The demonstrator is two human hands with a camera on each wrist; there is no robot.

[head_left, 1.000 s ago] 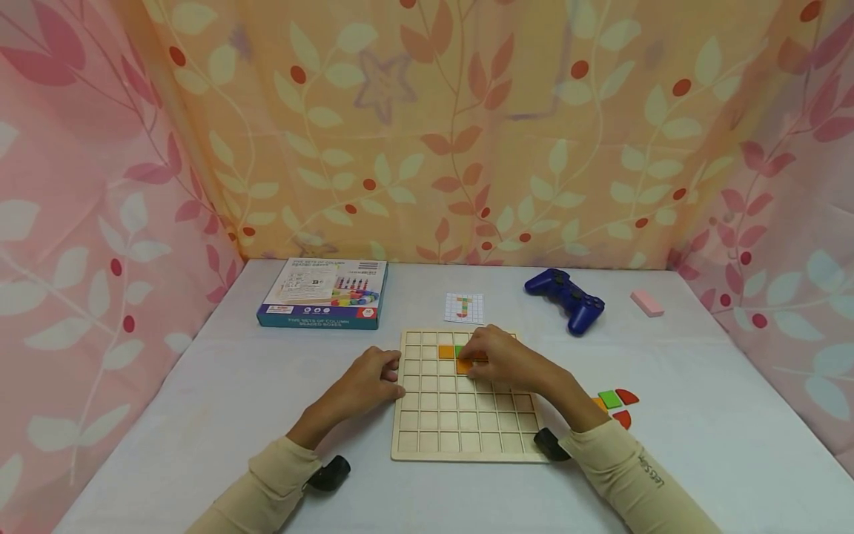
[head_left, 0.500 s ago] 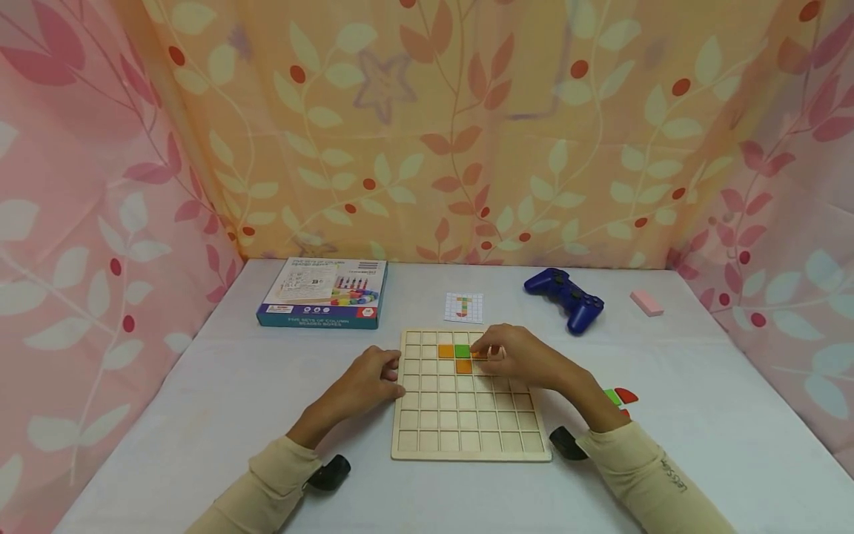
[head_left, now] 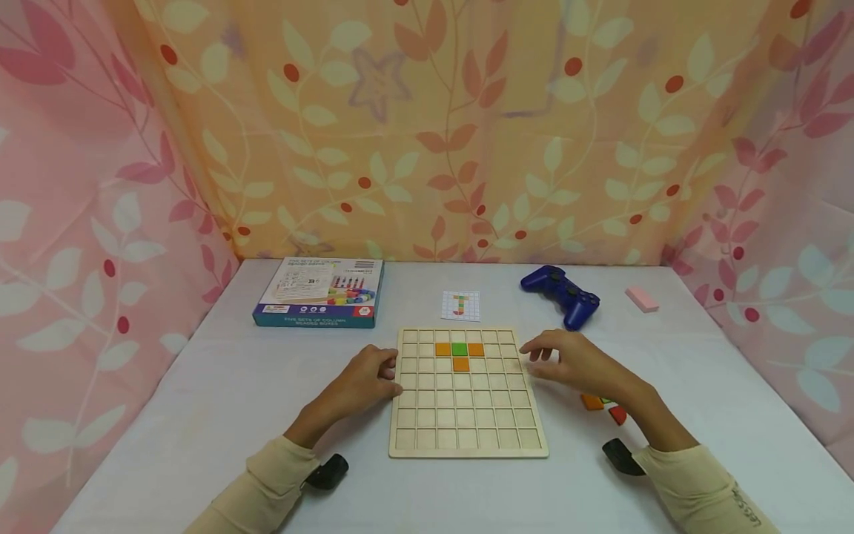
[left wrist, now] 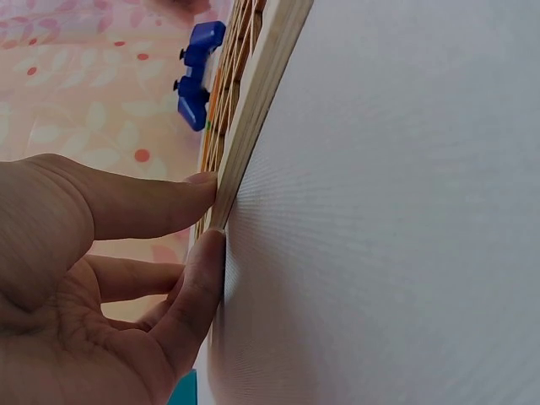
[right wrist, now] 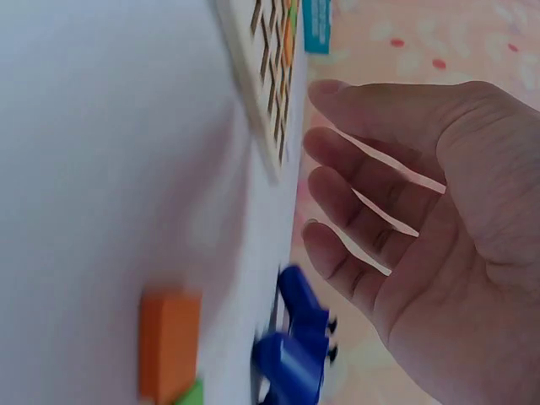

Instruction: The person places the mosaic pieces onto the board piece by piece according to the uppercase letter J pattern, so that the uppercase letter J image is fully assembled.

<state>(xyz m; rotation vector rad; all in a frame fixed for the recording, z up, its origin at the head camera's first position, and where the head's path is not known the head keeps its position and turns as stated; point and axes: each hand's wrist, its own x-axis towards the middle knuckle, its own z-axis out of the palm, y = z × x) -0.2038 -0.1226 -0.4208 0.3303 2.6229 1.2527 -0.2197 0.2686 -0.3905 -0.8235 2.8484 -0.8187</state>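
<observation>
From over the head, the wooden board (head_left: pixel 460 415) lies flat between the two hands, and the left hand (head_left: pixel 353 380) has thumb and forefinger at its left edge, spread apart along the rim. Over on the other side, the right hand (head_left: pixel 580 361) hangs just beside the right edge, fingers loosely bent and parted, holding nothing. Inside the grid, a green tile (head_left: pixel 459 348) sits between two orange ones, with a third orange tile (head_left: pixel 460 364) directly below it. Loose pieces (head_left: pixel 591 401) lie partly behind the right forearm, and a printed card (head_left: pixel 460 305) rests beyond the far edge.

To the left wrist: thumb and forefinger touch the board's side, a gap between the tips, neither wrapped round it; the blue controller (left wrist: pixel 198 76) shows past the rim.

And the right wrist: thumb and fingers relaxed, nothing between them, the board's edge near the fingertips but apart. A loose orange piece (right wrist: pixel 169 346), blurred, lies on the white tabletop (right wrist: pixel 93 211), well apart from the fingers.
</observation>
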